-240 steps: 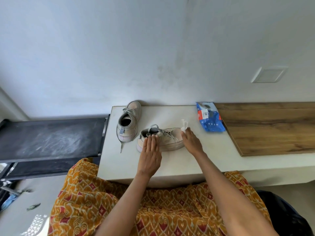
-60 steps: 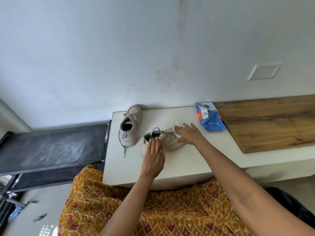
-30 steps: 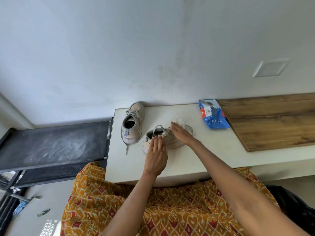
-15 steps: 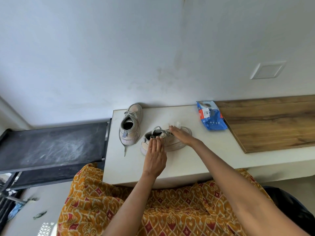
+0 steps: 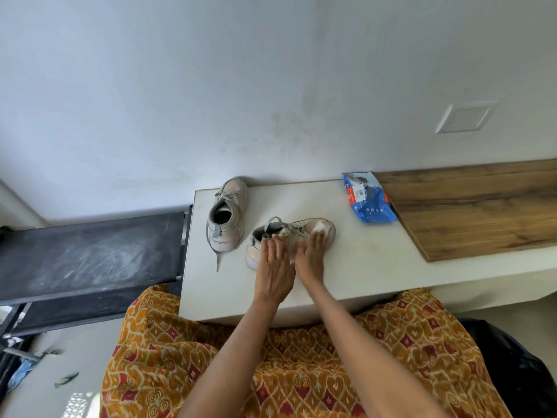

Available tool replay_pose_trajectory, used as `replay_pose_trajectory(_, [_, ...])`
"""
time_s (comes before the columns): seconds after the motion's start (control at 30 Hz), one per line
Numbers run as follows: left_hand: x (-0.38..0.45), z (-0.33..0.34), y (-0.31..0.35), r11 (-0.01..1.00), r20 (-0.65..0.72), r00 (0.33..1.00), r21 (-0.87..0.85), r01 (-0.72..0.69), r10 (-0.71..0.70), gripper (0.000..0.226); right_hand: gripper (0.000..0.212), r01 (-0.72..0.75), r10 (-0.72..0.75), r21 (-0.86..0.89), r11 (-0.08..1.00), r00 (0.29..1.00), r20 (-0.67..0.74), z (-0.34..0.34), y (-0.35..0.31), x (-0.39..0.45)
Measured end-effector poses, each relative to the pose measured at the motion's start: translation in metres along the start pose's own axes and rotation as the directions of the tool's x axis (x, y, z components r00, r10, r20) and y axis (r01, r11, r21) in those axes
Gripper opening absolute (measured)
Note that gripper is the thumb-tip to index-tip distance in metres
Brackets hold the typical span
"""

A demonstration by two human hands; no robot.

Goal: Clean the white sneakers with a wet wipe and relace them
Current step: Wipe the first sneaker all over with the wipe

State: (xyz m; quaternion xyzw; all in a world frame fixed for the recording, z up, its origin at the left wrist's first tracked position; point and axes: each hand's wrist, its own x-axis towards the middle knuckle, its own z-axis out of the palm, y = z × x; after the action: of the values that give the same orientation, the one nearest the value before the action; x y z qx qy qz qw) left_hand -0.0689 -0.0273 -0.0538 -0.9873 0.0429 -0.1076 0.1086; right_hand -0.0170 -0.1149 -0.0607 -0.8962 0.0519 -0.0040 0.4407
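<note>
Sneakers sit on the white table (image 5: 376,267): near sneaker (image 5: 301,229) lies long axis left-right, toe right toward the blue wipe pack (image 5: 369,203), heel left. Far sneaker (image 5: 226,217) sits just beside its heel, long axis running away from us, toe at the wall.

Step, as we judge it: wiping the near one, toe cap. Our left hand (image 5: 275,268) is flat, fingers straight, pressing the collar to hold it down. Our right hand (image 5: 310,256) presses the wet wipe (image 5: 320,228) onto the toe; whether the fingers curl round the wipe or just push it, we can't tell.

Both are laced, so relacing isn't started. Next we likely need the sides and sole edge, so turn or tilt it, left hand bracing.
</note>
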Motion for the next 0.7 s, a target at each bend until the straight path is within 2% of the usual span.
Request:
replay_pose_trajectory(0.07, [-0.001,0.002,-0.004,0.998,0.023,0.998,0.023,-0.055,0.055,0.064,0.054,0.025,-0.023,0.080,0.997,0.999,-0.025,0.012,-0.008,-0.018])
replay_pose_trajectory(0.13, [-0.002,-0.002,-0.008,0.996,0.019,0.997,-0.031,-0.081,0.081,0.060,0.047,0.117,-0.112,0.096,0.988,0.992,-0.060,0.011,-0.004,-0.028])
replay_pose_trajectory(0.2, [-0.002,-0.009,-0.012,0.992,-0.025,0.995,-0.086,-0.097,0.095,0.058,0.039,0.247,-0.245,0.024,0.969,0.966,-0.084,-0.003,0.005,-0.026])
replay_pose_trajectory(0.27, [-0.001,-0.016,-0.022,0.982,-0.107,0.986,-0.125,-0.138,0.125,0.053,0.031,0.302,-0.305,-0.050,0.952,0.951,-0.056,-0.025,0.009,-0.011])
replay_pose_trajectory(0.33, [0.000,-0.020,-0.038,0.967,-0.201,0.959,-0.117,-0.228,0.202,0.046,0.019,0.264,-0.267,-0.049,0.963,0.962,-0.054,-0.047,0.005,0.009])
replay_pose_trajectory(0.4, [0.002,-0.023,-0.059,0.959,-0.262,0.939,-0.109,-0.260,0.224,0.041,0.014,0.174,-0.178,-0.040,0.984,0.972,-0.151,-0.065,0.002,0.027])
replay_pose_trajectory(0.47, [0.003,-0.023,-0.076,0.956,-0.303,0.933,-0.155,-0.249,0.194,0.035,0.013,0.044,-0.058,-0.067,0.997,0.971,-0.234,-0.074,0.008,0.043])
replay_pose_trajectory(0.57, [0.005,-0.021,-0.084,0.938,-0.311,0.928,-0.208,-0.277,0.205,0.024,0.018,-0.104,0.068,-0.163,0.981,0.975,-0.214,-0.071,0.019,0.052])
replay_pose_trajectory(0.63, [0.007,-0.024,-0.080,0.930,-0.308,0.926,-0.221,-0.293,0.219,0.019,0.018,-0.096,0.038,-0.244,0.965,0.972,-0.231,-0.058,0.015,0.043])
replay_pose_trajectory(0.7, [0.008,-0.028,-0.075,0.931,-0.276,0.934,-0.221,-0.290,0.225,0.014,0.014,0.004,-0.097,-0.318,0.948,0.956,-0.276,-0.036,0.003,0.022])
